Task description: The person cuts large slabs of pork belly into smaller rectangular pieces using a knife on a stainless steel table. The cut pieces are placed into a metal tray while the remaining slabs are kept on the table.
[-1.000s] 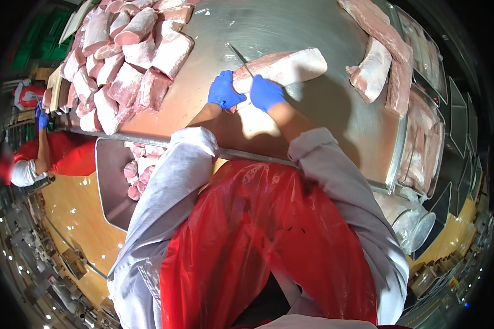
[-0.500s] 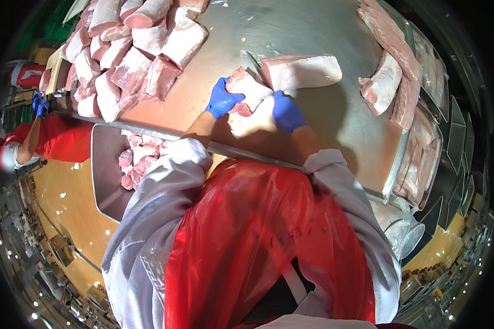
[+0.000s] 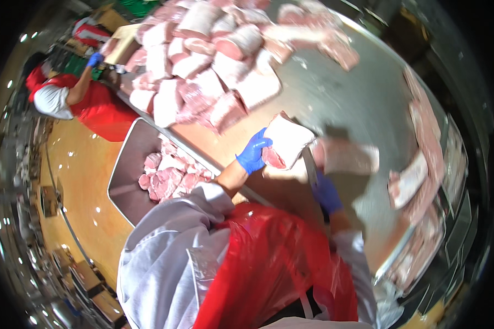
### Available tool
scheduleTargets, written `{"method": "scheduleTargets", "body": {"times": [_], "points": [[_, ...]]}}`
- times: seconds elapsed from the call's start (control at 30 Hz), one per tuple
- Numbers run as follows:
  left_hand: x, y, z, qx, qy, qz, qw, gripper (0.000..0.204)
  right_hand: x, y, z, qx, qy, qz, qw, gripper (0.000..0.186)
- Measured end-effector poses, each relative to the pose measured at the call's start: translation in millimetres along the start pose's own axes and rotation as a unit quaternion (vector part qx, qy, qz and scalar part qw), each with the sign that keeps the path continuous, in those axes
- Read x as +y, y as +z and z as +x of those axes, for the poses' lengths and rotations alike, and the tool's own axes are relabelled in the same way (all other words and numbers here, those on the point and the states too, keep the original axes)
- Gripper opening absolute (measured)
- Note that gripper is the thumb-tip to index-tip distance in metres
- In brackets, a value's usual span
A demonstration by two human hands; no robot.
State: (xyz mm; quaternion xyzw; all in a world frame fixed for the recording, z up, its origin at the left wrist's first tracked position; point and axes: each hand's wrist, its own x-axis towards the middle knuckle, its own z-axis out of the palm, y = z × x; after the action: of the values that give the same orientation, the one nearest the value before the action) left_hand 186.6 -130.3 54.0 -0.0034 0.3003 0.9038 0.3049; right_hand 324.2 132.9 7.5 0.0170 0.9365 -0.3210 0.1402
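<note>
In my left hand is a thick chunk of pork, raised over the metal table; the blue-gloved fingers are closed on its left end. Pale fat covers the chunk's upper face, and pink lean shows at the cut end. My right hand, also blue-gloved and a little blurred, is closed around a knife whose dark, narrow blade points away from me. The handle is mostly hidden in the fist. Just beyond the blade lies a longer piece of pork loin, partly in shadow.
A large heap of pork pieces covers the far left of the table. A grey tub with cut meat stands below its left edge. Long strips lie along the right side. A co-worker in a red apron stands at left.
My left hand has lifted and tilted the pork chunk. My right hand has drawn away from it, toward me, with the knife. The whole view has swung, bringing more of the heap and co-worker in.
</note>
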Motion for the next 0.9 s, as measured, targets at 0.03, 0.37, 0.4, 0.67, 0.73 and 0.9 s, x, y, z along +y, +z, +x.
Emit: {"method": "scheduleTargets", "body": {"times": [0.03,0.37,0.4,0.67,0.73,0.9], "points": [[28.1,4.5,8.6,0.037,0.043,0.003,0.998,0.055,16.2,9.6,-9.4,0.095,-0.122,0.028,0.988,0.029],[453.4,29.1,156.9,0.068,0.392,0.024,0.917,0.035,-35.8,-63.9,-55.8,0.004,0.196,0.21,0.958,0.016],[497.5,26.3,159.2,0.1,0.423,0.042,0.899,0.033,-44.9,-69.8,-56.1,0.012,0.19,0.219,0.957,0.016],[215.8,-35.3,229.1,0.152,0.342,0.591,0.715,0.058,18.6,-50.9,-114.3,0.198,0.279,0.232,0.91,0.02],[111.4,-41.3,187.4,0.036,0.266,0.669,0.693,0.059,51.7,-50.6,-113.1,0.229,0.266,0.178,0.919,0.021],[-69.1,33.5,127.9,-0.204,0.257,0.761,0.56,0.076,77.0,-71.5,-78.1,0.237,0.185,-0.048,0.953,0.028]]}}
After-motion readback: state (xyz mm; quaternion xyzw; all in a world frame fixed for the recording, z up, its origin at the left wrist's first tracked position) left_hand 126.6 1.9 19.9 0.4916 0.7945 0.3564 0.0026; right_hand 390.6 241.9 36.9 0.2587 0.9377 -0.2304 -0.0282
